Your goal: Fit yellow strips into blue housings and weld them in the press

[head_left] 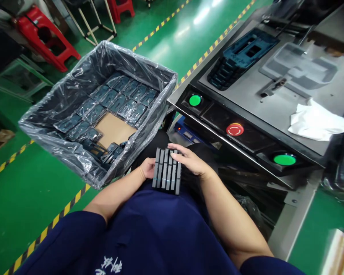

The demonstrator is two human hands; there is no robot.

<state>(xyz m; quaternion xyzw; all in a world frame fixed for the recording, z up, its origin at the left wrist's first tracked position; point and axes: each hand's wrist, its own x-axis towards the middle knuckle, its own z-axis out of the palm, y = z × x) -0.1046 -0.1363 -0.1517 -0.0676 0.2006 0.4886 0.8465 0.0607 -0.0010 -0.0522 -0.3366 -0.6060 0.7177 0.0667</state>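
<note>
A stack of flat black plastic parts (166, 170) stands edge-on above my lap, several pieces side by side with narrow gaps. My left hand (148, 168) grips its left side; some of the fingers are hidden behind the stack. My right hand (190, 158) is closed around the upper right, with fingertips pressing on the top edges. To the left, a crate lined with clear plastic (57, 154) holds rows of similar dark parts (126, 99). A brown cardboard sheet (114, 130) shows on its floor, beside a few loose parts (111, 152).
At the right stands a metal machine table with green buttons (195, 100) and a red emergency stop (235, 129). On it lie another stack of dark parts (243, 53), a translucent fixture (301, 68) and a white cloth (317, 120). A red stool (47, 36) stands beyond the crate.
</note>
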